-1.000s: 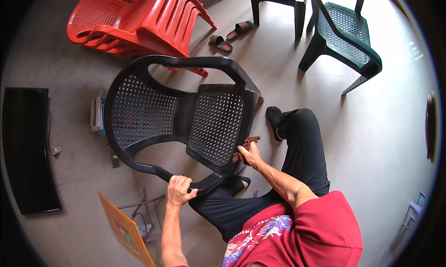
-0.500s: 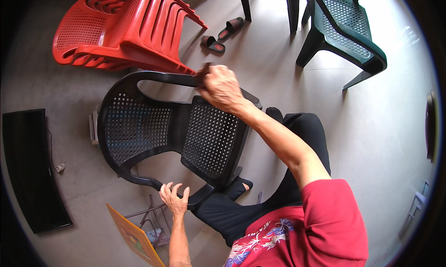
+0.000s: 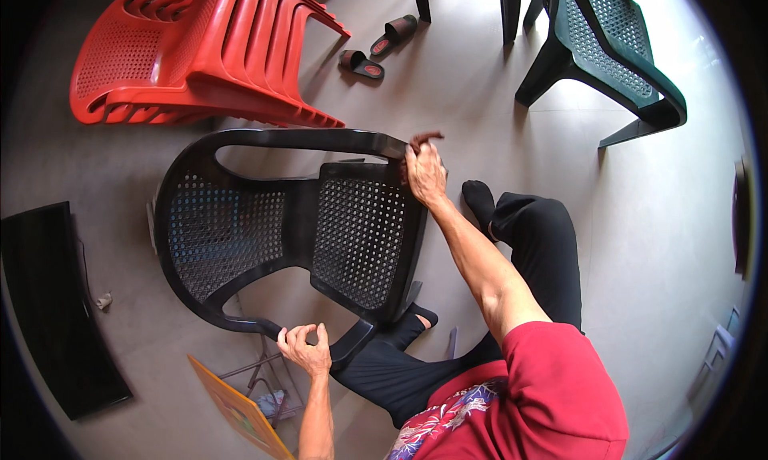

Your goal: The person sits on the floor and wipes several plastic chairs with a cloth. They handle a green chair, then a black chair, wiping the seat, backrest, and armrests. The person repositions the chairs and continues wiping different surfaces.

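Note:
A black plastic armchair [image 3: 298,224] with a perforated seat and back stands before me, its back toward the left. My left hand [image 3: 306,350] grips the armrest on the near side, fingers bent over its edge. At the front end of the far armrest, my right hand [image 3: 426,174] clasps a dark reddish-brown cloth [image 3: 428,138]. Part of the cloth sticks out above my fingers; the rest lies between my hand and the armrest's front corner, mostly hidden.
Stacked red plastic chairs [image 3: 240,52] stand at the far left, beside dark slippers [image 3: 364,66]. A dark green chair [image 3: 632,84] is at the far right. A black flat panel [image 3: 60,316] lies left. A yellow-edged board [image 3: 240,408] leans near a thin metal frame.
My right hand with the cloth has moved right along the far armrest to its front end. My left hand now closes more on the near armrest. The view has shifted slightly.

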{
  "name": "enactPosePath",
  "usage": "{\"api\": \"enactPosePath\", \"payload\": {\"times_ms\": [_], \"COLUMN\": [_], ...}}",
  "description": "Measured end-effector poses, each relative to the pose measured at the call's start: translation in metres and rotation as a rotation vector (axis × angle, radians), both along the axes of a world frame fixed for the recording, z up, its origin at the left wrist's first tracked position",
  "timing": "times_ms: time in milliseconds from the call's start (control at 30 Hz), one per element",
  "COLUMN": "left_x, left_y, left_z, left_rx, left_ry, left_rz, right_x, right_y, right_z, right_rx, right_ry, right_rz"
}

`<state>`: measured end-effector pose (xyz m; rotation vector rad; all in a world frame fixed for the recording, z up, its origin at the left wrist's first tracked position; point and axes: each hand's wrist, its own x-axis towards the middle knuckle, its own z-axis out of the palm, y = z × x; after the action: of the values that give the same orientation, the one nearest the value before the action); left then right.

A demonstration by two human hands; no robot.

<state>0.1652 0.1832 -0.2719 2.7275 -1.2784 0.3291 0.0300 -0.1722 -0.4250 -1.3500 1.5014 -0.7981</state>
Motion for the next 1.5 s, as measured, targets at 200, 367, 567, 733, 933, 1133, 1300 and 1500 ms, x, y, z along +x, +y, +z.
{"api": "enactPosePath", "payload": {"times_ms": [200,367,567,733,933,1133,1300,1500], "left_x": [0.004,-0.014,-0.074,-0.092,-0.092,-0.085,-0.086,-0.088], "left_y": [-0.002,-0.058,-0.158,-0.167,-0.175,-0.175,-0.175,-0.172], "left_z": [0.001,-0.02,-0.097,-0.145,-0.146,-0.149,-0.15,-0.151], "left_rx": [0.257,0.435,0.364,0.283,0.214,0.231,0.248,0.232], "left_ry": [-0.051,0.21,0.477,0.345,0.236,0.245,0.248,0.253], "left_rz": [0.045,-0.242,-0.258,-0.303,-0.346,-0.35,-0.349,-0.347], "right_x": [-0.014,-0.033,-0.046,-0.053,-0.041,-0.038,-0.026,-0.026], "right_y": [-0.016,0.014,0.043,0.019,-0.002,-0.006,-0.016,-0.007], "right_z": [-0.016,-0.011,-0.015,-0.046,-0.159,-0.209,-0.232,-0.254], "right_rx": [0.357,0.359,0.413,0.5,0.562,0.543,0.564,0.613], "right_ry": [0.085,0.133,-0.164,0.088,-0.043,-0.006,0.362,0.203], "right_rz": [0.217,0.331,0.373,0.37,0.138,-0.018,0.043,0.02]}}
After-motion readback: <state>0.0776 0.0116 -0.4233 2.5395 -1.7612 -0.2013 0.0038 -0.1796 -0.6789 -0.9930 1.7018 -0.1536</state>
